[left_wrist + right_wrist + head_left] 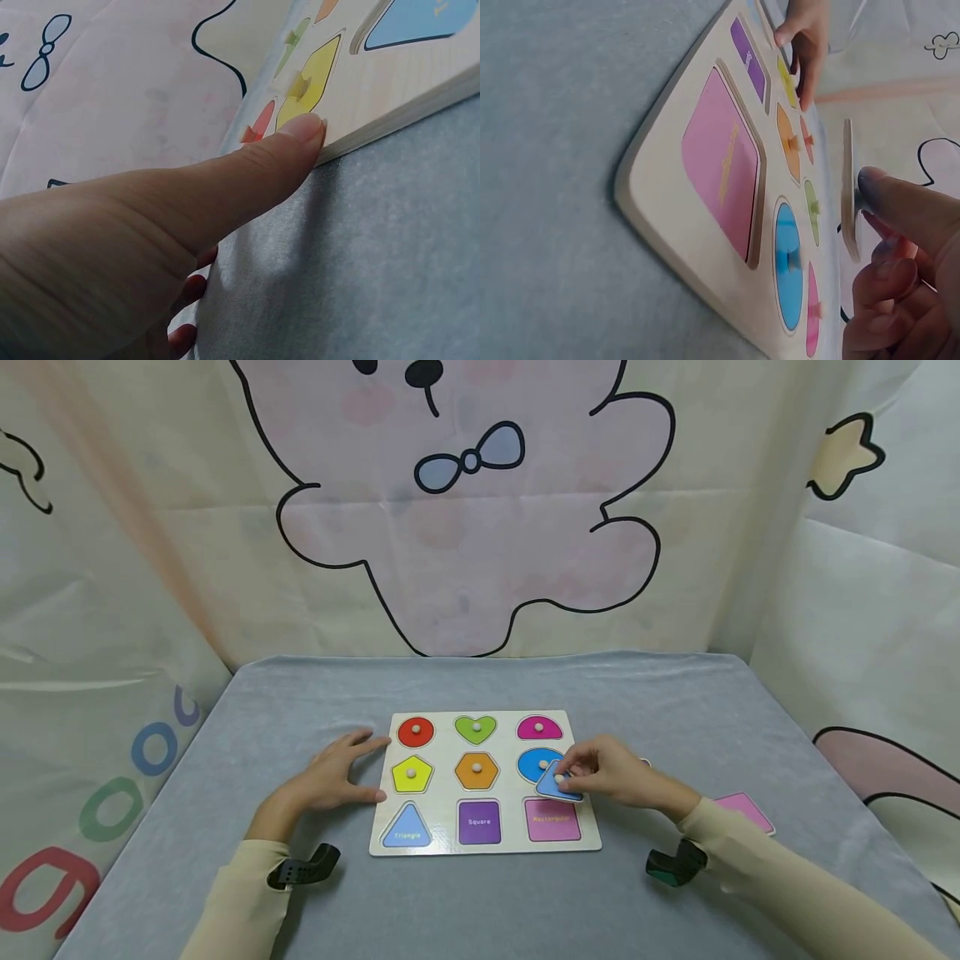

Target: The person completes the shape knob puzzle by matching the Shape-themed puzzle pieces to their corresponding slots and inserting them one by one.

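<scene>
Nearest is the triangle slot [407, 825] of the puzzle board [444, 789]. Beyond, the outstretched left hand [327, 779] touches the board's left edge; above its right side, the right hand [611, 772] pinches the blue triangle [550, 788], likely light and stiff, by its knob [559, 778], probably the best hold.

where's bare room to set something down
Bare cloth lies in front of the puzzle board, between the sleeves, and behind it towards the curtain. Crowded: the board's right, with the right hand holding a blue triangle, a pink piece by its sleeve.
</scene>
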`<state>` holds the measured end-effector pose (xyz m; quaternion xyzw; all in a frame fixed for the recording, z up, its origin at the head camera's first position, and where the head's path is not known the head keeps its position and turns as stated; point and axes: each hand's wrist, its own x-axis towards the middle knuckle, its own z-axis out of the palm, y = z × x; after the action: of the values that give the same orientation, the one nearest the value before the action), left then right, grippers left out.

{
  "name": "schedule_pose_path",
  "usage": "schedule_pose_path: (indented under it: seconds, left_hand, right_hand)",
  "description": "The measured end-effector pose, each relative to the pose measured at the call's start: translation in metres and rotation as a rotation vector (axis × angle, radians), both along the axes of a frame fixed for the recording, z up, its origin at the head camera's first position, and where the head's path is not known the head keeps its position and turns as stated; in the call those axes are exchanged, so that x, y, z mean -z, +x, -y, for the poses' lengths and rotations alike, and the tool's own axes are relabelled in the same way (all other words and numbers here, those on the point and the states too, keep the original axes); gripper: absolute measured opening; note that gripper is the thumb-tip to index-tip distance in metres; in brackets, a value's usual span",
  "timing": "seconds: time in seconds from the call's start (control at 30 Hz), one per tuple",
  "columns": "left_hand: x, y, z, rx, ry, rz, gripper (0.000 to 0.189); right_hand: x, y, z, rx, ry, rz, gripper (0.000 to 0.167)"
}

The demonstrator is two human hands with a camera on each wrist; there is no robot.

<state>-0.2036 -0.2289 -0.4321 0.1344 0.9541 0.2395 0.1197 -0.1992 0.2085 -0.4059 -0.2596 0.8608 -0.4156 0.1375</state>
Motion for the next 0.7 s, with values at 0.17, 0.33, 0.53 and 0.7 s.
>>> schedule_pose_path:
  seconds: [0.17,0.33,0.53,0.7]
  left_hand:
    - [0.0,0.0,0.0,-0.005,-0.001,0.0,0.089]
    - [0.001,0.0,0.0,-0.002,0.005,-0.004,0.09]
    - [0.003,0.0,0.001,-0.007,0.003,0.001,0.089]
    - [0.003,-0.001,-0.001,-0.011,-0.002,0.005,0.09]
  right_hand:
    - [0.002,-0.005,0.007,-0.017,-0.021,0.008,0.013]
    - [0.003,-0.008,0.015,-0.041,-0.04,0.022,0.015]
    - [0.002,-0.009,0.025,-0.052,-0.038,0.026,0.015]
    - [0.0,-0.01,0.033,-0.058,-0.036,0.026,0.016]
